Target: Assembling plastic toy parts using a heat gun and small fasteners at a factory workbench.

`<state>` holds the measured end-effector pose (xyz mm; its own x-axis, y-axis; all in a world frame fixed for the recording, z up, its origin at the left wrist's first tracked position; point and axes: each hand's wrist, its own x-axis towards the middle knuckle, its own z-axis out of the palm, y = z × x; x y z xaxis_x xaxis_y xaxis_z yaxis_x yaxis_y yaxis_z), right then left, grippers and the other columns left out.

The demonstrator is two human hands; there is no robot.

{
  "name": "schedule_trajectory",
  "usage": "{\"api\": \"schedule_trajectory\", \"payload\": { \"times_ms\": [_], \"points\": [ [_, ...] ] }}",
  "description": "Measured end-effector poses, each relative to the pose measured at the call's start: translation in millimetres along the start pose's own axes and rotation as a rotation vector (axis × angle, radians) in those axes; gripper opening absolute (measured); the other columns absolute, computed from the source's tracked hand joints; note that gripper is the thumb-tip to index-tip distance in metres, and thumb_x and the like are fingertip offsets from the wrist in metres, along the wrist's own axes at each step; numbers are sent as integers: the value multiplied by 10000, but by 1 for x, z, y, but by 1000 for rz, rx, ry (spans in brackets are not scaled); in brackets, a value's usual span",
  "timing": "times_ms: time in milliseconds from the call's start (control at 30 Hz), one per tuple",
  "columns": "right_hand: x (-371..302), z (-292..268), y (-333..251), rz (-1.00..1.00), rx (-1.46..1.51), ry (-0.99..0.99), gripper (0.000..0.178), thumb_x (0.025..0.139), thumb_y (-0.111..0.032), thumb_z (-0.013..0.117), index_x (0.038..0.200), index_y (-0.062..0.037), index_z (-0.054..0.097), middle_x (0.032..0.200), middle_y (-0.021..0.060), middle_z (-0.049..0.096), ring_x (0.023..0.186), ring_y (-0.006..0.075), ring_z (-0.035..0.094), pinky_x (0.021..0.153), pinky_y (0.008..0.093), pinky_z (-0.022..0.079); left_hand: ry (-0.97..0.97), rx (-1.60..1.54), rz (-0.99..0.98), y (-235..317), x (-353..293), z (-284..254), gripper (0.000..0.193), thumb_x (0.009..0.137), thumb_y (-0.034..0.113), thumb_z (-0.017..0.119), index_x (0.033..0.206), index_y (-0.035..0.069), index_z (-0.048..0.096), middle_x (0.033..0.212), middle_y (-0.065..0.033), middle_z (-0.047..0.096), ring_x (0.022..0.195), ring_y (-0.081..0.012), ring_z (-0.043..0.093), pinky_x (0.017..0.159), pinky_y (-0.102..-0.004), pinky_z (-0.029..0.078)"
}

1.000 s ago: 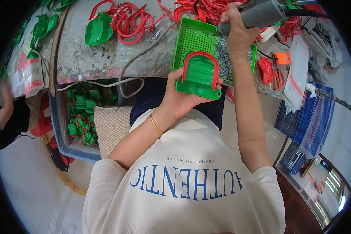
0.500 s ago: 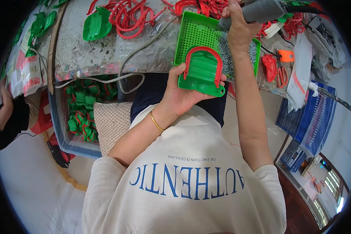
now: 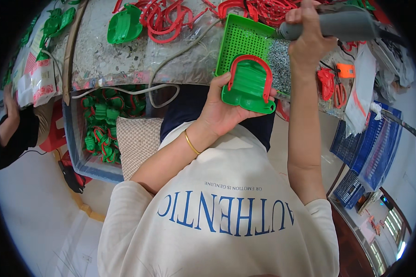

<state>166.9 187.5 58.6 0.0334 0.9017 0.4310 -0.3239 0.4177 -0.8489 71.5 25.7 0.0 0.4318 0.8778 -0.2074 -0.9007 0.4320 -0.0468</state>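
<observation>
My left hand [image 3: 212, 108] grips a green plastic scoop-shaped part [image 3: 247, 87] by its lower edge, thumb on the near side. On top of that part lies a red arched piece [image 3: 250, 59], its two legs pointing toward me. Closed around a grey powered hand tool [image 3: 335, 26], probably an electric screwdriver, my right hand [image 3: 309, 39] is beyond the held part. The tool lies nearly level, its narrow end pointing left over a green tray [image 3: 242, 41]. Small metal pieces like screws [image 3: 279, 60] fill the tray's right side.
Red arched pieces [image 3: 168, 23] and a green scoop [image 3: 125, 25] lie on the worktable. Orange-handled scissors [image 3: 340, 94] rest at right. Below the table's left part stands a bin [image 3: 74, 152] of green-and-red parts. A cable [image 3: 157, 74] crosses the table edge. Another person's arm [image 3: 9, 120] shows far left.
My right hand has moved right with the grey tool, which now lies more level. My left hand keeps its grip on the green part. The whole view has shifted slightly.
</observation>
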Motion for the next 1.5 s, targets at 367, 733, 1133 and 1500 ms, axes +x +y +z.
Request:
{"api": "schedule_trajectory", "payload": {
  "times_ms": [367,733,1133,1500],
  "points": [
    [-24,26,-50,168,70,-50,149,892,-122,683,968,-40,585,678,-12,524,536,76,479,523,249,410,24,65,27,-1,0,0,708,899,538,472,1366,9,419,1268,-248,549,1162,-324,569,968,-464,486],
    [-30,29,-19,170,1090,-166,118,896,-85,658,963,-37,574,681,-7,522,536,70,477,521,243,407,11,73,40,-3,1,-2,709,902,537,465,1378,14,407,1256,-250,558,1154,-332,579,962,-470,492],
    [-40,15,-39,12,120,-152,64,862,-39,614,874,-5,561,610,27,435,546,155,464,548,309,398,13,102,61,-1,-4,2,660,919,515,464,1352,18,435,1237,-223,577,1125,-338,596,948,-479,502],
    [-1,19,-7,50,72,-31,134,889,-93,669,975,-32,586,741,10,578,576,88,531,526,261,439,73,167,75,3,-2,6,690,912,549,448,1339,8,450,1215,-229,592,1118,-308,603,944,-464,500]
  ]
}}
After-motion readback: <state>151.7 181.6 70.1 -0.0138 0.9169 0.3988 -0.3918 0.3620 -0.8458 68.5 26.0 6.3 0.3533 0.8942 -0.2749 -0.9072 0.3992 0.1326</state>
